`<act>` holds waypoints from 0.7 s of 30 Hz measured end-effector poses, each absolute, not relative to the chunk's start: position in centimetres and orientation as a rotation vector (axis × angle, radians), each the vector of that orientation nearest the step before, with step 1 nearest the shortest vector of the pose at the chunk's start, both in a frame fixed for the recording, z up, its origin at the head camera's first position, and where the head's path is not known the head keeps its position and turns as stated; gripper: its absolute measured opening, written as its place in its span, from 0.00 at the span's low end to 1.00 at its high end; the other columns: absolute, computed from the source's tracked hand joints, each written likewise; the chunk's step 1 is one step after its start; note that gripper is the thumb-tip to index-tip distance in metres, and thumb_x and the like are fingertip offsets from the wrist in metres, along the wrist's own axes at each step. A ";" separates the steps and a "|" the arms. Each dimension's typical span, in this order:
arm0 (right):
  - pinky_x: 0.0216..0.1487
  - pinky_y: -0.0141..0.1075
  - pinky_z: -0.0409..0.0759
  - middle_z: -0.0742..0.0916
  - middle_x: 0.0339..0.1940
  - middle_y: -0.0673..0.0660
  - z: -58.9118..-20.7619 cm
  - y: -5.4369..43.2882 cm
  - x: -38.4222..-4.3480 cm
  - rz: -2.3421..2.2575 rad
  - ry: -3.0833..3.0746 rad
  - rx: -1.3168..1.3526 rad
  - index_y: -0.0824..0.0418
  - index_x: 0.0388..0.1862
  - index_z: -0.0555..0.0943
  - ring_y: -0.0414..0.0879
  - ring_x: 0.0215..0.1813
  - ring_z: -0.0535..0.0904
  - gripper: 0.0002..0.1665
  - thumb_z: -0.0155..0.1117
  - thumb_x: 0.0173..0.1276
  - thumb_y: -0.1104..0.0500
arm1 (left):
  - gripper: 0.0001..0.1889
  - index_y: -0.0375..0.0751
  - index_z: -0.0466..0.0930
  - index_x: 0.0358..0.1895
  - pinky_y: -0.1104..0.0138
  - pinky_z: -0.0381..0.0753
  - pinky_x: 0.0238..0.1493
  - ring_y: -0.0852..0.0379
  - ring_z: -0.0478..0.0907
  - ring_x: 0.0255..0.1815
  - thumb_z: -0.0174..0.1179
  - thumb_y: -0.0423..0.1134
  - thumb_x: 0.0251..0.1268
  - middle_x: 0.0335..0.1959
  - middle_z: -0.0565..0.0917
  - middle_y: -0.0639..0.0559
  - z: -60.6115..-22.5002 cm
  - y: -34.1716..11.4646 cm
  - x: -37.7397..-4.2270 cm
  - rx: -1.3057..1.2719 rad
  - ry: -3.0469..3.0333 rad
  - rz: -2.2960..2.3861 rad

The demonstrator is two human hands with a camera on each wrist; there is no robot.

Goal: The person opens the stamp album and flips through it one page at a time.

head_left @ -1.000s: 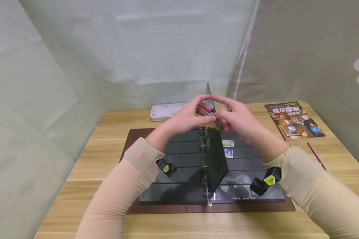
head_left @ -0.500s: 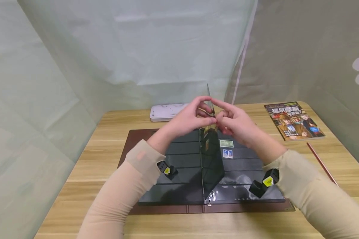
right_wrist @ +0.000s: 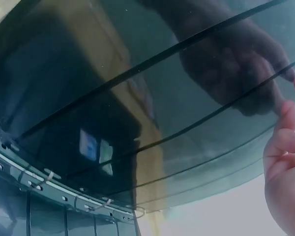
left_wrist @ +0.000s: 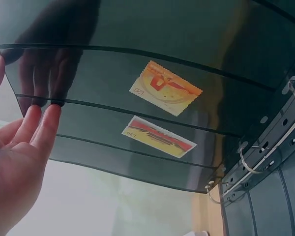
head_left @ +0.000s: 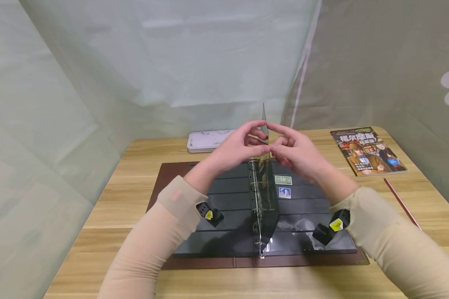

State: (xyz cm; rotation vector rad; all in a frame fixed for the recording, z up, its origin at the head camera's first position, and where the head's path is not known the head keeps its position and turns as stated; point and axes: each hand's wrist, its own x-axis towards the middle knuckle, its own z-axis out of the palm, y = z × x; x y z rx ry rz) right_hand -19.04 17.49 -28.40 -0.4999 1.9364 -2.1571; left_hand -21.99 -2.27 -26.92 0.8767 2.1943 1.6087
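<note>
A stamp album lies spread on the table, with dark pocket pages on metal rings. One page stands upright between both hands. My left hand holds its free edge from the left, fingertips on the face. My right hand holds the edge from the right, index finger extended and other fingers curled. An orange stamp and a red-yellow stamp sit in the page's left-face pockets. On the right-hand page are a green stamp and a blue stamp.
Behind the album lies a white flat case. A comic-style book is at the back right, with a red pencil in front of it. Pale cloth hangs behind the wooden table.
The upright page swings slightly, first leftward and then a little back to the right. Both hands stay at its edge, with the right hand shifting only slightly.
</note>
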 end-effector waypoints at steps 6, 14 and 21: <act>0.24 0.28 0.69 0.79 0.27 0.52 -28.4 18.0 -19.2 -2.100 1.947 -0.525 0.61 0.74 0.55 0.38 0.22 0.69 0.39 0.58 0.66 0.67 | 0.37 0.46 0.55 0.72 0.62 0.76 0.50 0.57 0.73 0.54 0.63 0.41 0.61 0.55 0.71 0.50 -26.9 -2.1 -22.1 0.854 2.169 1.621; 0.24 0.29 0.71 0.79 0.27 0.54 -28.3 18.0 -19.4 -2.001 2.050 -0.535 0.58 0.74 0.56 0.39 0.22 0.70 0.39 0.60 0.66 0.64 | 0.36 0.49 0.55 0.72 0.60 0.76 0.48 0.56 0.73 0.54 0.61 0.43 0.62 0.56 0.70 0.50 -26.9 -2.6 -22.1 0.841 2.197 1.587; 0.23 0.30 0.68 0.78 0.26 0.54 -28.4 18.0 -19.6 -1.900 2.159 -0.556 0.55 0.74 0.57 0.39 0.22 0.69 0.39 0.60 0.66 0.62 | 0.35 0.47 0.53 0.72 0.59 0.78 0.47 0.52 0.73 0.54 0.59 0.43 0.64 0.56 0.68 0.46 -26.7 -2.5 -21.9 0.785 2.113 1.653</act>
